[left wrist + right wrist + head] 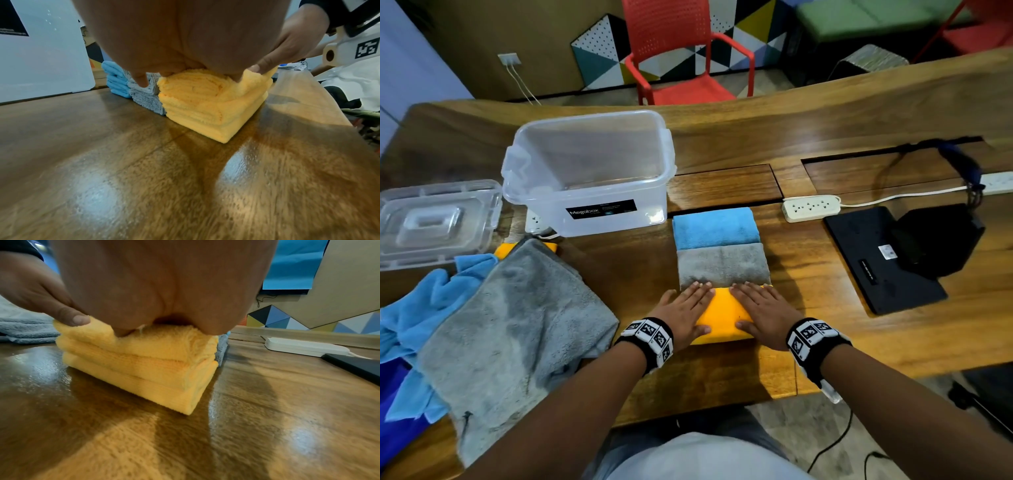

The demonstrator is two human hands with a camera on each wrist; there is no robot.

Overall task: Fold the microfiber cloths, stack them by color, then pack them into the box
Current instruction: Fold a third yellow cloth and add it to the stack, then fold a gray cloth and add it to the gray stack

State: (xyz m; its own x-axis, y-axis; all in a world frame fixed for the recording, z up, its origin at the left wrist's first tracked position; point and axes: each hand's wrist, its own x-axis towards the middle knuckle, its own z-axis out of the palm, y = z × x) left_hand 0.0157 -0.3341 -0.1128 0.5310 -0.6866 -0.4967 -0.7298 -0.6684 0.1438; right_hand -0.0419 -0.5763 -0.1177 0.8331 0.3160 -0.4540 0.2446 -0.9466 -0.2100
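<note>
A folded yellow cloth stack point(723, 317) point(207, 104) point(144, 363) lies near the table's front edge. My left hand point(686, 310) and right hand point(759, 310) press flat on top of it, fingers straight, fingertips reaching the folded grey cloth point(722, 265) point(144, 95) behind. A folded blue cloth point(715, 228) point(115, 81) lies beyond the grey one. Left of them stands the clear plastic box point(589, 171), open and empty. Unfolded grey cloth point(510, 329), blue cloth point(424, 308) and a yellow corner point(505, 250) lie heaped at the left.
The box lid point(436, 222) lies at the far left. A white power strip point(811, 207) point(304, 347) and a black laptop point(883, 260) with a black pouch sit to the right. A red chair point(681, 51) stands beyond the table.
</note>
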